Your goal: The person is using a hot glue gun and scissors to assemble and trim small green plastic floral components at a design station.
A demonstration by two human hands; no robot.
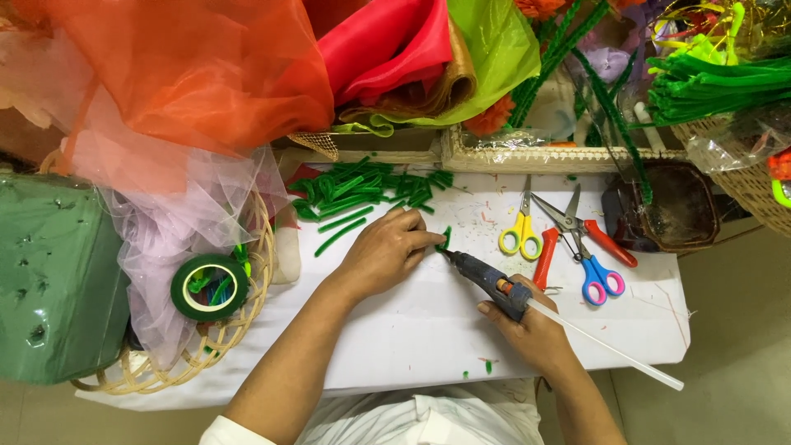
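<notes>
- Room is what I check first: the white table (395, 330) has its widest bare stretch along the near edge, between my two forearms and out to the front right corner.
- Along the far edge I see a woven tray rim (527, 158) and piled coloured fabric (206, 74), so that side is closed in.
- On the left, a wicker basket (247, 330) overhangs the table edge, holding pale tulle and a roll of green tape (209, 287); a green foam block (58, 280) sits beyond it.
- To the right of my hands lie yellow scissors (521, 235), red-handled pliers (577, 227) and blue-and-pink scissors (597, 276), close together, with a brown bowl (671, 218) at the far right corner.
- My left hand (383, 251) rests palm down, fingertips pinched on a small green stem piece (446, 239) standing just off the table.
- My right hand (531, 330) is wrapped around a dark glue gun (486, 278), a white glue stick (610, 350) trailing out behind it toward the near right edge.
- The gun's nozzle points up-left and sits just beside the stem piece, at its lower end; I cannot tell whether they touch.
- A heap of cut green stem pieces (362, 194) lies just beyond my left hand, near the far edge.
</notes>
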